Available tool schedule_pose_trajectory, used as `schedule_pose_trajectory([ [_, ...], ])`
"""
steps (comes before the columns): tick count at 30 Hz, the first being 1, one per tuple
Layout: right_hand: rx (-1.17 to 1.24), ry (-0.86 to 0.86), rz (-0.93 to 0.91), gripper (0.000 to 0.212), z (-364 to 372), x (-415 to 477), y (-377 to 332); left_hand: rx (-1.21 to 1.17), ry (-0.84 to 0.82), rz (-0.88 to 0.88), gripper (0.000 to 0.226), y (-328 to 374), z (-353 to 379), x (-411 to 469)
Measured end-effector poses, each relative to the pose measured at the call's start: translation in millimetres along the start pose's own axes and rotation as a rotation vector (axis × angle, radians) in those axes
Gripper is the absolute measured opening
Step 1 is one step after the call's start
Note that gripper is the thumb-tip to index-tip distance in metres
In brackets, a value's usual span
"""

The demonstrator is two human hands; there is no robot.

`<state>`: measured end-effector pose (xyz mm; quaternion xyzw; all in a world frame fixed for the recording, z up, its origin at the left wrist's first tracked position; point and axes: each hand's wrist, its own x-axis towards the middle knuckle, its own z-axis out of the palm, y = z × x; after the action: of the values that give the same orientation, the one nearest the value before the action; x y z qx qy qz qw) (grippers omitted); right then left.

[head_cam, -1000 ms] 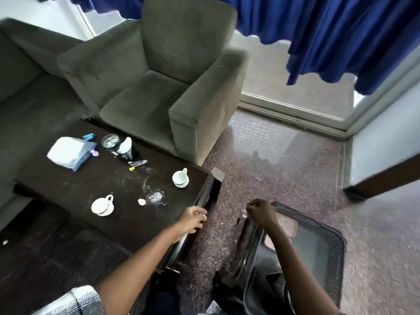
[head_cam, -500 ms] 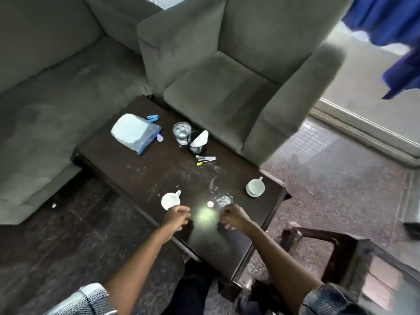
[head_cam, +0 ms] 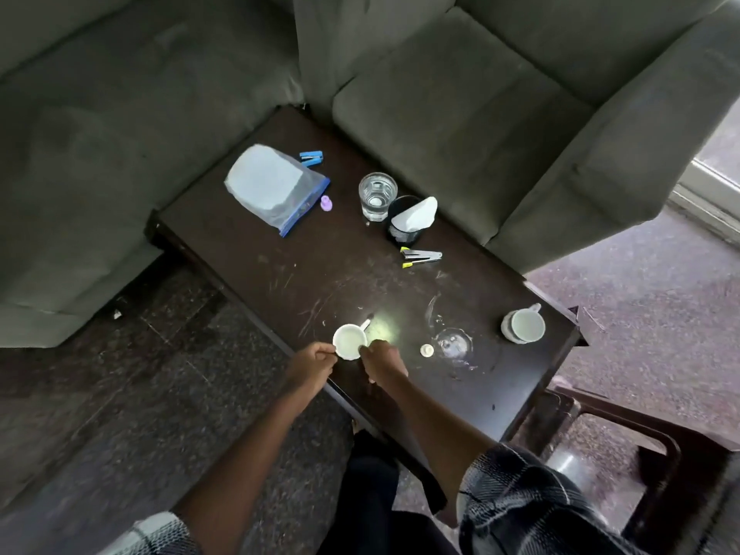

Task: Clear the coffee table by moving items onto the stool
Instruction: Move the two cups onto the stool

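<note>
**mugwatcher:** ok so where was the near cup (head_cam: 349,341) sitting, and which way did it face?

**sofa_lurker:** It stood upright, mouth up, right at the near long edge of the coffee table (head_cam: 320,274), roughly halfway along. The handle stuck out toward the far long edge, angled a bit to the right end, so the handle-to-body line ran slantwise across the top. The left hand (head_cam: 314,366) had its fingers curled and pinched on the cup's left rim. The right hand (head_cam: 382,360) had its fingers curled in against the right rim. Couldn't tell tbh whether they had the cup itself or a saucer under it.

**mugwatcher:** and the other stuff?

**sofa_lurker:** The second cup (head_cam: 523,326) sat on its saucer near the right end, handle aimed at the far right corner. Between the two cups a small white cap (head_cam: 427,349) lay just beside a clear glass dish (head_cam: 453,343). By the far long edge a drinking glass (head_cam: 377,194) stood just beside a black holder (head_cam: 400,234) with white paper in it. A stapler-ish tool (head_cam: 420,258) lay near that, long axis along the table. Toward the left end there was a zip bag (head_cam: 272,186), with a blue stapler (head_cam: 311,157) by the far corner and a purple bit (head_cam: 326,203) at the bag's edge. The stool (head_cam: 676,466) stood just past the right end, only partly in view.
</note>
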<state>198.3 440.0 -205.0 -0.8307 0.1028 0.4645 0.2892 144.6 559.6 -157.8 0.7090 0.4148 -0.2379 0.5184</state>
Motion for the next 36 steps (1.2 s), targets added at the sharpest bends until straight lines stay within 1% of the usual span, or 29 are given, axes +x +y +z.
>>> schedule_pose_trajectory([
  [1,0.011,0.014,0.014,0.049,-0.1,0.3,-4.3,0.017,-0.004,0.009,0.019,-3.3,1.3,4.8],
  [3,0.013,0.027,0.042,0.050,0.1,2.3,-11.5,0.058,-0.010,0.018,0.022,-7.9,4.4,12.7],
  [6,-0.016,0.040,0.073,0.038,-3.3,7.0,-16.6,0.157,0.004,0.050,0.031,-10.9,9.1,19.8],
  [8,-0.027,0.059,0.092,0.035,-5.5,12.0,-13.6,0.233,0.015,0.079,0.039,-10.1,10.7,24.4],
  [11,-0.061,0.083,0.088,0.036,-6.4,14.2,-8.9,0.332,-0.006,0.106,0.052,-9.3,12.4,30.6],
  [13,-0.066,0.058,0.071,0.041,-3.6,15.5,-8.8,0.379,-0.020,0.130,0.059,-6.9,13.6,35.3],
  [16,-0.097,0.006,0.071,0.047,6.0,17.7,-11.0,0.425,-0.030,0.156,0.064,-6.1,12.3,40.6],
  [20,-0.092,0.053,0.073,0.038,7.5,21.6,-13.1,0.427,-0.035,0.168,0.068,-10.9,5.0,45.0],
  [23,-0.146,0.045,0.008,0.039,-5.8,16.8,-13.9,0.509,-0.038,0.218,0.077,-14.8,-1.9,45.9],
  [25,-0.221,0.039,-0.071,0.037,-19.2,9.9,-13.5,0.539,-0.091,0.269,0.088,-12.8,-4.1,43.3],
  [27,-0.261,0.028,-0.147,0.034,-34.8,1.1,-11.7,0.477,-0.159,0.322,0.099,-5.9,-1.0,38.1],
  [28,-0.267,0.017,-0.177,0.031,-43.1,-3.0,-9.6,0.436,-0.174,0.355,0.101,-0.7,3.4,35.4],
  [31,-0.220,-0.037,-0.217,0.024,-68.4,-17.8,2.2,0.397,-0.154,0.452,0.093,17.9,23.7,25.5],
  [32,-0.163,-0.058,-0.218,0.022,-78.1,-23.2,6.1,0.396,-0.146,0.480,0.088,23.3,30.7,22.1],
  [34,0.040,-0.100,-0.162,0.024,-100.3,-31.6,14.7,0.382,-0.145,0.514,0.079,31.5,43.2,15.8],
  [35,0.123,-0.084,-0.120,0.025,-112.4,-34.0,19.9,0.370,-0.145,0.523,0.077,35.0,48.8,13.6],
  [36,0.172,-0.027,-0.093,0.024,-124.1,-33.6,27.5,0.356,-0.143,0.529,0.076,37.9,54.4,12.7],
])
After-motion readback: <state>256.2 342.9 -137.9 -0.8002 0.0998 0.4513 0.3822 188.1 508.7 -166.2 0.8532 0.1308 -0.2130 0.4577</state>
